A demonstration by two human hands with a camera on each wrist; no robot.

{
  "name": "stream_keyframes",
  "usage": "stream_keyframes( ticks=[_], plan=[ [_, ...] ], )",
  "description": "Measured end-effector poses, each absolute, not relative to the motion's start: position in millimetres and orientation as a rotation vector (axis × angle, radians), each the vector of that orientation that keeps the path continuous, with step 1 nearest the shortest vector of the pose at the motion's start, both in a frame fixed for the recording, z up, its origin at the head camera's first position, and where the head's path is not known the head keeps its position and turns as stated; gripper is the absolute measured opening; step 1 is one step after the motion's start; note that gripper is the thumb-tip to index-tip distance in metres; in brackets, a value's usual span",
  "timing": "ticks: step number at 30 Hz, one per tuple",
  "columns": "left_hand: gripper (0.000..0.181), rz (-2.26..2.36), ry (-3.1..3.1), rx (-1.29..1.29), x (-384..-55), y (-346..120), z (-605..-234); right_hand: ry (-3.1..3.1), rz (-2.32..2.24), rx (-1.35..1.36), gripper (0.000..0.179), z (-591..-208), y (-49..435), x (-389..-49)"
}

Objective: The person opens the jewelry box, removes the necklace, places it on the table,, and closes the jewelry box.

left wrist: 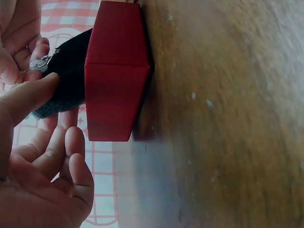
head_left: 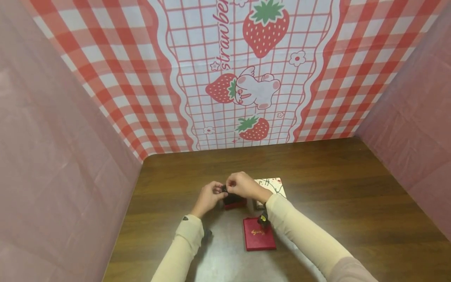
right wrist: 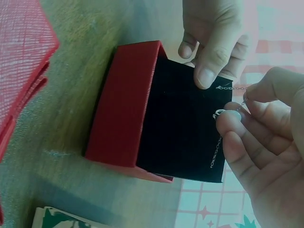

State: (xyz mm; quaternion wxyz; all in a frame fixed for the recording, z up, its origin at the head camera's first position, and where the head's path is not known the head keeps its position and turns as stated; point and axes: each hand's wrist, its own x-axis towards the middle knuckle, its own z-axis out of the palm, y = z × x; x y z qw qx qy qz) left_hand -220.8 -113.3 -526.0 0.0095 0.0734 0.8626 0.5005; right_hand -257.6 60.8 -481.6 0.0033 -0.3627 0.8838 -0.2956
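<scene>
A small red jewelry box (head_left: 235, 205) stands on the table, with a black velvet insert (right wrist: 183, 123) rising out of it. My left hand (head_left: 208, 197) pinches a corner of that insert, its thumb (right wrist: 208, 76) on the front face and its fingers partly hidden behind. My right hand (right wrist: 259, 135) holds a thin silver necklace (right wrist: 216, 151) between thumb and fingertips at the insert's outer edge. The pendant (right wrist: 232, 114) lies against the right fingertips, and part of the chain runs across the black velvet. In the left wrist view the red box (left wrist: 116, 71) hides much of the insert.
Nearer the body lies a red lid (head_left: 258, 239) with gold lettering. A cream patterned item (head_left: 273, 187) with dark lines sits right of the box, partly behind the right forearm. Checkered cloth (head_left: 253, 70) hangs behind the table, with pink cloth on both sides.
</scene>
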Motion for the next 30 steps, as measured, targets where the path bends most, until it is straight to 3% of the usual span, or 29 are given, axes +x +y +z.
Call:
stream_keyframes(
  ticks=[17, 30],
  plan=[
    [0.024, 1.716, 2.698, 0.237, -223, -111, -524, 2.776, -1.113, -1.01, 0.004, -470, 58, -259],
    [0.029, 1.829, 2.718, 0.051, -223, -112, -520, 2.722, -1.085, -0.95, 0.004, -462, 57, -259]
  ],
)
